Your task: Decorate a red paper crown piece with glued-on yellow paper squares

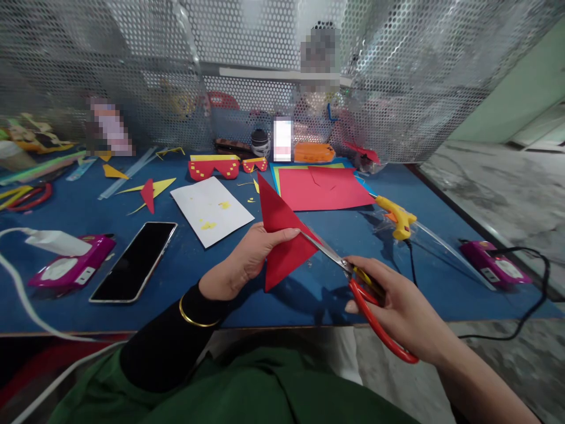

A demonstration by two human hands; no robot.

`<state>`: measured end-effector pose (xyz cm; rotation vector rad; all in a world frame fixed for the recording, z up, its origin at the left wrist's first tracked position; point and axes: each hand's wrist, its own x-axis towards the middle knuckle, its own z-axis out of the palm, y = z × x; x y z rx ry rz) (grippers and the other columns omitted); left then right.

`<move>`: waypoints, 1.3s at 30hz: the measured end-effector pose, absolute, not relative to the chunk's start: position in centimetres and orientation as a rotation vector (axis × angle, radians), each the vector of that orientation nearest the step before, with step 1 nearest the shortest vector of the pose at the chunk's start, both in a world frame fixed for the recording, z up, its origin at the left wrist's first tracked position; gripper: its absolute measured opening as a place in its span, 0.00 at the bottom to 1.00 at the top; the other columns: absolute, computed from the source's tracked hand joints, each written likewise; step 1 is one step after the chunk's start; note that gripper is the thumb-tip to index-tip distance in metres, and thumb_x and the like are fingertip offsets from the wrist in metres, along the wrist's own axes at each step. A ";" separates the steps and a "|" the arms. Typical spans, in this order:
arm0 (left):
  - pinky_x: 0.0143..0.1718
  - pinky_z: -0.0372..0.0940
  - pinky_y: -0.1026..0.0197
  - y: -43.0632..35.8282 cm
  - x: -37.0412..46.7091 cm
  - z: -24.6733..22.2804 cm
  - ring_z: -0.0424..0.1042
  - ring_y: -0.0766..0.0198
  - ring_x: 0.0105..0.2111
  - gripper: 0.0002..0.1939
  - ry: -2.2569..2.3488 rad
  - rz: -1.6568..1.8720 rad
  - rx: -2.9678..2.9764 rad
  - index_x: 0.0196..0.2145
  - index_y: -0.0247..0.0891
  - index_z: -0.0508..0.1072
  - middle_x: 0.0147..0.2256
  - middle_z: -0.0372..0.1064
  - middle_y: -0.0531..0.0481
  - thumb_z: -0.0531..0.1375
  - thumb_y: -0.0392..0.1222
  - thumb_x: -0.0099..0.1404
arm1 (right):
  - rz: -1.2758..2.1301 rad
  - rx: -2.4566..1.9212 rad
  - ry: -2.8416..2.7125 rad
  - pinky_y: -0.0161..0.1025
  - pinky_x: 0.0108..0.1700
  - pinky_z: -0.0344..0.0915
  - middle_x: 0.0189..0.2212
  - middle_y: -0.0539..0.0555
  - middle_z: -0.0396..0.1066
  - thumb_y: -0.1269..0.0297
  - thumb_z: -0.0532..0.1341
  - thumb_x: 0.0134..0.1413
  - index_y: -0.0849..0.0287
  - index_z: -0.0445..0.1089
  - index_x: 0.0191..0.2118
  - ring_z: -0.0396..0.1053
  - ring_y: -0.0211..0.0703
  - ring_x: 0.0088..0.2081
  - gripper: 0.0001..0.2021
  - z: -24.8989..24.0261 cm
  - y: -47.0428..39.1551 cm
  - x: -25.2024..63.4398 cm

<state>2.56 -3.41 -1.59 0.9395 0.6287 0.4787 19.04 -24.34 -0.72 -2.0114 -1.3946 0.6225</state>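
Observation:
My left hand (247, 256) pinches a red paper triangle (282, 253) above the blue table, thumb on its near face. My right hand (392, 294) grips a pair of scissors (364, 306) with red and yellow handles, fingers around the loops. The blades reach left to the triangle's right side, near my left thumb; how far the paper lies between them is hard to tell. Behind the triangle lie red paper sheets (326, 188), one with a cut-out notch. A white sheet (198, 209) with yellow scraps rests left of my left hand.
A dark-screened phone (135, 262) lies at left beside a purple power strip (73, 268). A yellow glue gun (397, 218) sits at right, near another purple strip (494, 265). Red paper glasses (214, 168) and a lit phone (283, 139) stand by the perforated metal screen (247, 41).

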 end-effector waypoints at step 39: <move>0.41 0.71 0.59 -3.4 2.5 -1.4 0.78 0.62 0.33 0.10 0.651 0.478 0.986 0.32 0.37 0.80 0.34 0.81 0.49 0.74 0.39 0.52 | 0.532 -2.056 -1.411 0.46 0.45 0.71 0.46 0.53 0.72 0.50 0.70 0.51 0.49 0.68 0.56 0.72 0.49 0.42 0.28 -0.7 -24.7 18.7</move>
